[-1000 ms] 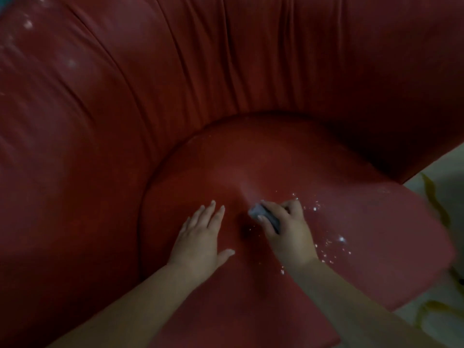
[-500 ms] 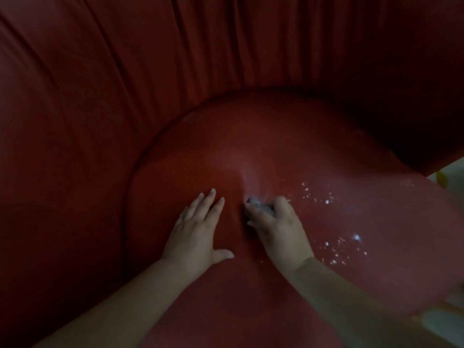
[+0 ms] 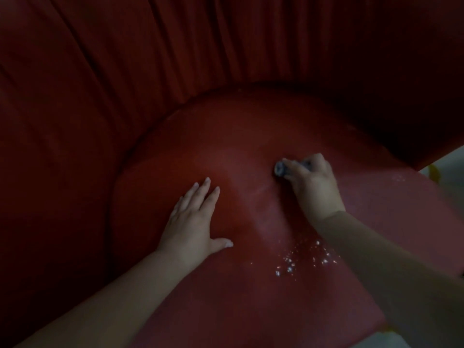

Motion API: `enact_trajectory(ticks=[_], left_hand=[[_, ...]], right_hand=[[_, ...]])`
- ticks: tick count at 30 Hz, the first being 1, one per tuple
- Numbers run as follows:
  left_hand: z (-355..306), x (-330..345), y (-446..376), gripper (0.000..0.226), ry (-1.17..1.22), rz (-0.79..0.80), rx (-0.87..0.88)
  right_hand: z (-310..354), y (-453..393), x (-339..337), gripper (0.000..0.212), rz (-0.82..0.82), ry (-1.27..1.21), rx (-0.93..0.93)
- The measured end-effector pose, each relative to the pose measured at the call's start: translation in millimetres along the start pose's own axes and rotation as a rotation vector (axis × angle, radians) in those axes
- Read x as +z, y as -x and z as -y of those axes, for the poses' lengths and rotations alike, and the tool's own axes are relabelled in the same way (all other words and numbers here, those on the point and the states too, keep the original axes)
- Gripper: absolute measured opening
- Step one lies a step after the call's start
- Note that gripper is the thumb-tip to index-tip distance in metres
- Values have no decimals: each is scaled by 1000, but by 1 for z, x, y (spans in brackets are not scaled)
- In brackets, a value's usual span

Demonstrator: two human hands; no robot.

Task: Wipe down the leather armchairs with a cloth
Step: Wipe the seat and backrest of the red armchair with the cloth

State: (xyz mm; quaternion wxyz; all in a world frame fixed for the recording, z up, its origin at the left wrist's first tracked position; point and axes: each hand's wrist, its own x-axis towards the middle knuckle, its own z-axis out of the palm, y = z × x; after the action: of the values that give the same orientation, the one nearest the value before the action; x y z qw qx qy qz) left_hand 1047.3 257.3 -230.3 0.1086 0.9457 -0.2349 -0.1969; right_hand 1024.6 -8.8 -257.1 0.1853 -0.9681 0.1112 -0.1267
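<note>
At the far left, the red leather armchair [image 3: 75, 121] curves round in deep vertical pleats, its padded side and back wrapping the seat in dim light. The seat cushion [image 3: 226, 136] bulges up in the middle of the view, smooth and slightly paler where the light catches it.

The left hand [image 3: 193, 219] lies flat on the seat cushion, palm down, fingers straight and close together pointing toward the back of the chair, thumb spread out to the side. It holds nothing; the bare forearm runs down to the lower left corner.

To the right of that thumb, a scatter of small bright droplets or specks [image 3: 306, 259] glints on the leather near the front of the seat, just beside the right forearm.

Farther right and nearer the chair back, the right hand [image 3: 311, 182] has its fingers curled round a small bunched grey cloth [image 3: 279, 168], pressed against the seat cushion. Only a wad of the cloth pokes out at the fingertips; the remainder is hidden under the hand. The 2 hands are apart, with bare leather between them.

At the right edge, past the armchair's side, a strip of pale floor [image 3: 449, 167] shows with a yellowish mark on it, too blurred to identify.
</note>
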Motion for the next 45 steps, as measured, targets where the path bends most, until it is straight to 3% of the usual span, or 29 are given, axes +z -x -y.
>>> enact_trajectory(ticks=[1, 3, 5, 6, 9, 11, 15, 17, 20, 24, 26, 30, 36, 45], left_hand=[[0, 0, -1, 118, -2, 12, -4], [0, 0, -2, 119, -3, 21, -12], [0, 0, -2, 119, -2, 19, -12], [0, 1, -2, 120, -1, 20, -12], [-2, 1, -3, 120, -8, 30, -16], [-3, 1, -2, 119, -10, 34, -18], [-5, -2, -2, 119, -12, 43, -26], [-6, -3, -1, 118, -16, 50, -26], [-8, -4, -1, 118, -17, 55, -31], [-11, -7, 2, 114, -8, 73, -46], [-12, -11, 3, 110, -3, 87, -47], [-8, -22, 3, 105, 5, 83, -61], [11, -35, -22, 92, 110, -74, -208], [44, -50, -56, 91, 152, -120, -312]], right_hand=[[6, 3, 1, 14, 14, -67, 35], [19, 13, 10, 6, 56, -63, -98], [25, 22, 6, 15, 214, -42, -315], [18, 20, 0, 22, 234, -70, -251], [-16, 7, -20, 27, 52, -105, 1], [-10, 14, -23, 28, 100, -128, 120], [10, 37, -22, 27, 331, -304, -85], [-8, 26, -26, 32, 246, -229, -26], [-13, 24, -32, 29, 75, -251, 217], [17, 48, -28, 24, 229, -397, 115], [22, 44, -34, 28, 312, -325, 72], [41, 23, -41, 41, 125, -327, 48], [73, -25, -6, 50, 128, -440, 14], [107, -105, 38, 53, 215, -527, -32]])
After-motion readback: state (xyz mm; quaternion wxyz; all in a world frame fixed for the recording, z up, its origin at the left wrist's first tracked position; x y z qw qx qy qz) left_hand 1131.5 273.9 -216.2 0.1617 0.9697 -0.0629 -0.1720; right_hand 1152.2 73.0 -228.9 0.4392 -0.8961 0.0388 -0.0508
